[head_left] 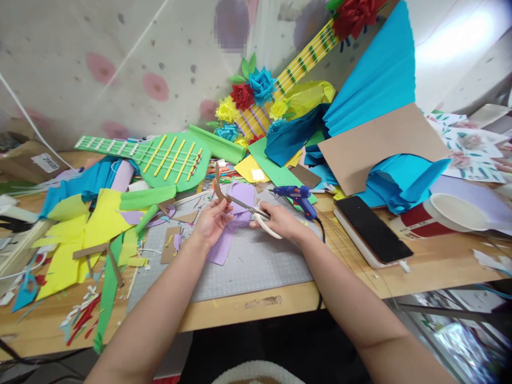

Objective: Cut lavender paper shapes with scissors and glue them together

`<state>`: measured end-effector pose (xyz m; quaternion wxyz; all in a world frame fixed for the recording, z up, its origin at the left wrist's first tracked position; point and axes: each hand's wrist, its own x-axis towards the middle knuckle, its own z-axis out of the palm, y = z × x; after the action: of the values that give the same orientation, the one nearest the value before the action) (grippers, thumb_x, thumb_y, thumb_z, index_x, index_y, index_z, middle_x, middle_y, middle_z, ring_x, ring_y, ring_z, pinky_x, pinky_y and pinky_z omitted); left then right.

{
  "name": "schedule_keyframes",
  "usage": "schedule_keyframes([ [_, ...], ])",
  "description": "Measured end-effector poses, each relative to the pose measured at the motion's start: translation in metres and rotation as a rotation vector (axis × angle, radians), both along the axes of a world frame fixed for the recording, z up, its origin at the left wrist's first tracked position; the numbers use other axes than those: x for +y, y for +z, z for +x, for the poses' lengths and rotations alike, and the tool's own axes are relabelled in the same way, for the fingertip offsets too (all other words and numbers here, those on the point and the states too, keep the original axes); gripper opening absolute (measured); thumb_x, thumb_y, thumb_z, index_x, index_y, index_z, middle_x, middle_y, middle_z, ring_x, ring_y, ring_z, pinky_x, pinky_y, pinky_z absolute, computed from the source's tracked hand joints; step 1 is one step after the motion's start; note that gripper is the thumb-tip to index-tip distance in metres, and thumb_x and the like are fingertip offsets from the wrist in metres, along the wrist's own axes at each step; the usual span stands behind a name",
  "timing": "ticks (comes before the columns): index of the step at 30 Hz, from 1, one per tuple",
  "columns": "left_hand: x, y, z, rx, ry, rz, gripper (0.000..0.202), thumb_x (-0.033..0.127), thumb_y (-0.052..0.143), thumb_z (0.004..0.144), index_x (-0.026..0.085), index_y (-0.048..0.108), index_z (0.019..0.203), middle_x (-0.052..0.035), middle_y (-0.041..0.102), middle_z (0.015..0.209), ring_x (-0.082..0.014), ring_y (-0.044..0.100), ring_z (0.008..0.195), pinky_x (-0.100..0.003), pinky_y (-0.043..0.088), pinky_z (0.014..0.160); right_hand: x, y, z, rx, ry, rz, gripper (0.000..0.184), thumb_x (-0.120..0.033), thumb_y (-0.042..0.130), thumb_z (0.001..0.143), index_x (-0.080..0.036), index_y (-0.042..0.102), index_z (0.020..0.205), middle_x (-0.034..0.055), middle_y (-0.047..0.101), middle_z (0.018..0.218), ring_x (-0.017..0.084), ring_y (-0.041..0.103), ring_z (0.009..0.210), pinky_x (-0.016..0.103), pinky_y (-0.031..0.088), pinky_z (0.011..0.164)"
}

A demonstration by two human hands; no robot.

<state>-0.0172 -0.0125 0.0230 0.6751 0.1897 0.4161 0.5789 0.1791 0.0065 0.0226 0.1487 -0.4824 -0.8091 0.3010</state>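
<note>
My left hand (211,220) pinches a small strip of brown cardboard (218,186) and holds it upright above the grey cutting mat (256,261). My right hand (277,221) is closed around the white handles of a pair of scissors (252,210). The scissor blades point left and meet the lower end of the cardboard strip. A piece of purple paper (234,224) lies on the mat under both hands.
A blue glue gun (298,196) lies just behind my right hand. A black phone (372,228) and a red paper cup (436,216) sit to the right. Green paper guitar (168,157), yellow and blue paper, and scraps cover the wooden table (432,266) on the left and behind.
</note>
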Motion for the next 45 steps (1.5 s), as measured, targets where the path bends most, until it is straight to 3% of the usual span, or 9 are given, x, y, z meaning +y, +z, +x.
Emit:
schedule_keyframes([
  [10,0.001,-0.002,-0.002,0.158,0.016,0.044,0.007,0.011,0.065,0.064,0.014,0.060,0.069,-0.0013,0.066,0.068,-0.0135,0.066,0.068,-0.020,0.052,0.056,-0.002,0.006,0.006,-0.057,0.010,0.056,0.039,-0.058,0.056,0.069,-0.020,0.047,0.071,-0.0034,0.047,0.060,0.010,0.038,0.055,0.023,0.023,0.052],
  [24,0.003,-0.006,-0.005,0.323,-0.052,0.131,0.028,0.026,0.074,0.056,0.014,0.063,0.078,-0.0054,0.070,0.076,-0.0205,0.068,0.074,-0.024,0.051,0.056,-0.004,0.015,0.008,-0.082,0.046,0.036,0.038,-0.058,0.054,0.071,-0.020,0.049,0.073,-0.0024,0.049,0.062,0.011,0.041,0.057,0.023,0.023,0.053],
  [31,0.002,-0.007,-0.004,0.346,-0.039,0.146,0.030,0.028,0.076,0.053,0.014,0.062,0.076,-0.0047,0.069,0.073,-0.0208,0.068,0.072,-0.025,0.051,0.058,-0.007,0.012,0.002,-0.140,-0.029,0.067,0.040,-0.060,0.056,0.068,-0.021,0.050,0.077,0.0007,0.051,0.063,0.013,0.041,0.056,0.024,0.022,0.052],
  [45,0.000,-0.002,-0.002,0.305,-0.021,0.131,0.027,0.027,0.076,0.052,0.014,0.060,0.069,-0.0047,0.070,0.070,-0.0204,0.068,0.071,-0.024,0.050,0.058,-0.006,0.009,0.000,-0.050,-0.036,0.082,0.039,-0.058,0.056,0.069,-0.020,0.049,0.069,-0.0004,0.049,0.059,0.011,0.038,0.054,0.024,0.023,0.052],
])
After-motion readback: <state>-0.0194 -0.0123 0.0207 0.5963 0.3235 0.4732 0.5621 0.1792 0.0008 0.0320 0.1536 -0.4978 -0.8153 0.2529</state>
